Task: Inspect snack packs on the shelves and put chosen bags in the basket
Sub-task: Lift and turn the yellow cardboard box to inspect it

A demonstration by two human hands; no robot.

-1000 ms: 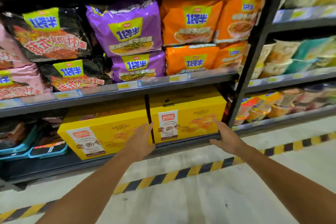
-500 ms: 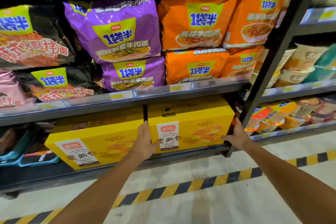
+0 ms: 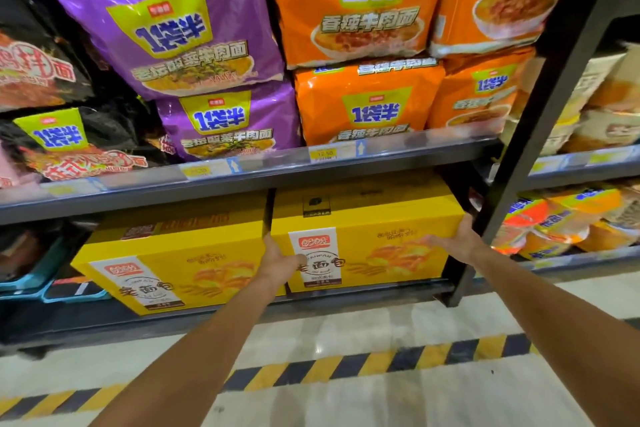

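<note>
- A person's two bare arms reach toward the bottom shelf (image 3: 311, 305) of a shop rack, both hands on the right-hand yellow box (image 3: 374, 218).
- The left hand (image 3: 280, 262) is pressed on the box's front left corner, fingers going into the narrow gap between it and the second yellow box (image 3: 166, 263) just beside it; thumb spread across the white label on the front.
- The right hand (image 3: 457, 241) wraps the box's right front corner, fingers open and spread over the yellow face, thumb up along the edge near the black upright post (image 3: 540, 121).
- Both hands clasp the box between them; whether it has lifted off the shelf cannot be told.
- The two yellow boxes sit side by side, nearly touching, each with a white label and a picture of bread on the front.
- On the shelf above (image 3: 242, 180), behind a strip of price tags, lie stacked noodle bags: purple bags (image 3: 180, 31) left of centre, orange bags (image 3: 360, 3) to their right, black bags (image 3: 38, 80) at far left.
- Right of the post, the neighbouring rack holds blurred cups and packets (image 3: 561, 218).
- At the lower left edge, blue trays (image 3: 45, 284) rest on the bottom shelf.
- A yellow-and-black striped line (image 3: 346, 371) runs across the pale floor in front of the rack.
- No basket is in view.
</note>
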